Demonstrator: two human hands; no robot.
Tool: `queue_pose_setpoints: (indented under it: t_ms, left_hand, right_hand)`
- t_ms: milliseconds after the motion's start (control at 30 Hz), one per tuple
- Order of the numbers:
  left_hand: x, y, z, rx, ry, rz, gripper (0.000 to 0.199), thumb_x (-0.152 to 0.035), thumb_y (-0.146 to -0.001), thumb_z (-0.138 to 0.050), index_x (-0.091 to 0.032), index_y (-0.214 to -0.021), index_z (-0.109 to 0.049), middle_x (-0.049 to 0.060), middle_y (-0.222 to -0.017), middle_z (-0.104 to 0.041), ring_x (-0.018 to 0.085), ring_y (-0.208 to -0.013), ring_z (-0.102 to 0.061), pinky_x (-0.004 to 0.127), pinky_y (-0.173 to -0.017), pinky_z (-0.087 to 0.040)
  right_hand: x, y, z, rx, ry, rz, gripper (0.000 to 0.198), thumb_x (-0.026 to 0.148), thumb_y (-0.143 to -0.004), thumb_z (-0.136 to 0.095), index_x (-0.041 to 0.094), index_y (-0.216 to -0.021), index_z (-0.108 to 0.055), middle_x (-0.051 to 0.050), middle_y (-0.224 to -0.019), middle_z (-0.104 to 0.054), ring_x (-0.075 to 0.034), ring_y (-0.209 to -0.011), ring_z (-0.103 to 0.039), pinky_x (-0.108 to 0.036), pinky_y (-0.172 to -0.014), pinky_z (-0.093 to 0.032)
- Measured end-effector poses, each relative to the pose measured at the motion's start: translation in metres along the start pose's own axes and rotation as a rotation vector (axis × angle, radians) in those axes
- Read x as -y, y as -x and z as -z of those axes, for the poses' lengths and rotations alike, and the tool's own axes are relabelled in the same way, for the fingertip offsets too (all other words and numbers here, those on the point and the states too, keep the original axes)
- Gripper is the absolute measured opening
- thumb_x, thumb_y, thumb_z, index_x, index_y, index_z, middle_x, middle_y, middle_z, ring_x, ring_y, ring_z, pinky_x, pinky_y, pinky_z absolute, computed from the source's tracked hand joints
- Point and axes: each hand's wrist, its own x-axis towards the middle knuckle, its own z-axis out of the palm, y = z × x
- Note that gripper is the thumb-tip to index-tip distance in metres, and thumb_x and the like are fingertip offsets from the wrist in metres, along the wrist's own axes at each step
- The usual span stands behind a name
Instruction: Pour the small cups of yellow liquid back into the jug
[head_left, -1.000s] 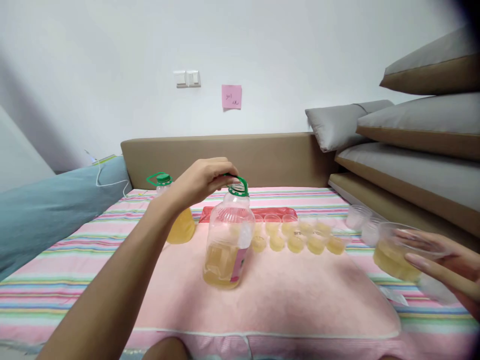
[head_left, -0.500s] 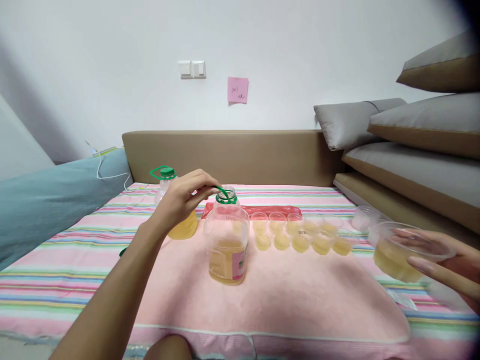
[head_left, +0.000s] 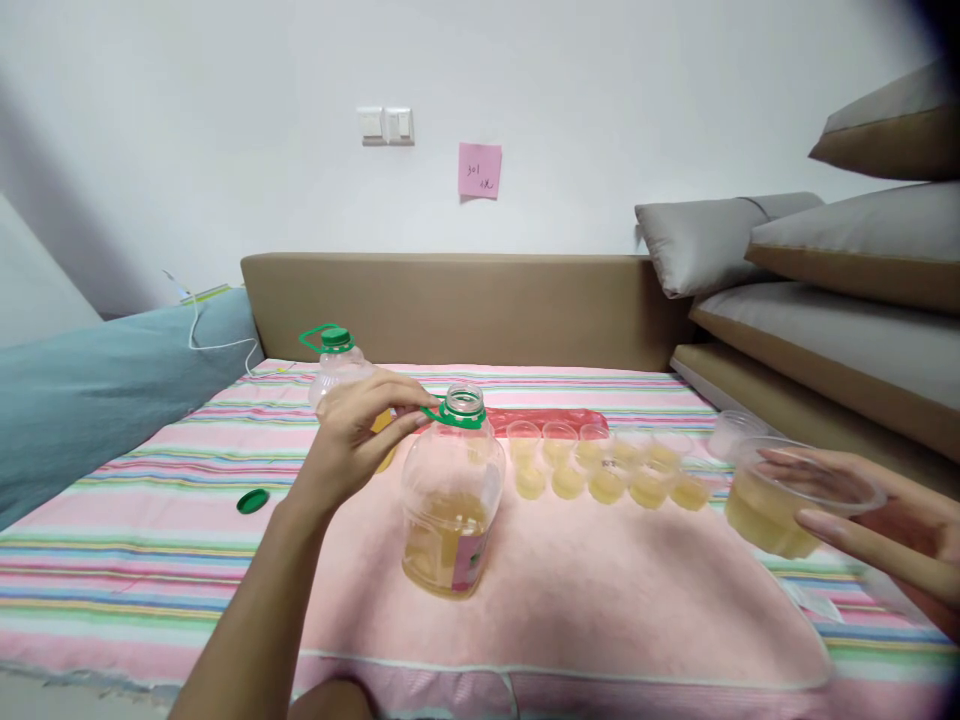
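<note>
My left hand [head_left: 360, 430] pinches the green ring handle at the neck of a clear plastic bottle [head_left: 454, 500]. That bottle is uncapped, tilted slightly, and partly filled with yellow liquid. At the right, my right hand [head_left: 892, 510] grips a clear plastic cup [head_left: 799, 500] with pale yellow liquid inside, the thumb in front and fingers behind. Several similar cups [head_left: 606, 485] of yellow liquid stand in two rows right of the bottle. Behind my left hand is a second bottle [head_left: 336, 350] with its green cap on, partly hidden.
A loose green cap [head_left: 253, 500] lies on the striped sheet [head_left: 112, 560] at the left. A red plastic package [head_left: 551, 420] sits behind the cups, and other clear containers [head_left: 735, 432] stand at the right. Grey-brown cushions [head_left: 840, 320] are piled there. A pink mat [head_left: 600, 610] lies under the bottle.
My left hand has lowered the ring handle to the left side of the neck, and the bottle has shifted slightly and leans. The cup in my right hand has moved a little left.
</note>
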Motion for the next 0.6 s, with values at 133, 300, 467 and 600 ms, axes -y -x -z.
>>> queue_pose_setpoints:
  t_ms: [133,300,467,600]
  left_hand:
    - [0.003,0.016,-0.007,-0.06,0.079,0.02,0.016,-0.032,-0.103,-0.077,-0.032,-0.119,-0.079,0.006,-0.116,-0.079,0.024,-0.113,-0.072,0.04,-0.102,-0.056]
    - [0.003,0.029,-0.015,-0.061,0.238,0.083,0.045,-0.059,-0.089,-0.088,-0.033,-0.125,-0.077,0.008,-0.128,-0.073,0.03,-0.128,-0.066,0.042,-0.111,-0.053]
    - [-0.009,0.035,-0.029,-0.129,0.218,0.229,0.022,-0.048,-0.107,-0.07,-0.031,-0.119,-0.07,0.008,-0.142,-0.064,0.027,-0.143,-0.055,0.041,-0.12,-0.043]
    - [-0.018,0.037,-0.041,-0.177,0.287,0.418,0.034,-0.053,-0.108,-0.067,-0.032,-0.134,-0.062,0.008,-0.159,-0.055,0.027,-0.152,-0.051,0.042,-0.122,-0.044]
  right_hand:
    - [-0.003,-0.006,-0.006,0.061,-0.066,-0.065,0.052,0.058,-0.061,-0.099,0.045,-0.11,-0.086,-0.006,-0.137,-0.079,-0.042,-0.138,-0.069,-0.034,-0.092,-0.069]
    - [-0.001,-0.019,-0.016,0.083,-0.108,-0.046,0.064,0.053,-0.051,-0.104,0.041,-0.111,-0.087,-0.009,-0.133,-0.081,-0.043,-0.131,-0.073,-0.034,-0.089,-0.071]
    - [0.016,-0.024,-0.031,0.165,-0.127,-0.046,0.068,0.05,-0.05,-0.105,0.041,-0.114,-0.087,-0.008,-0.134,-0.081,-0.042,-0.128,-0.075,-0.033,-0.087,-0.071]
    - [0.039,-0.023,-0.052,0.16,-0.183,0.019,0.061,0.057,-0.06,-0.1,0.039,-0.116,-0.086,-0.008,-0.142,-0.077,-0.039,-0.13,-0.074,-0.029,-0.085,-0.07]
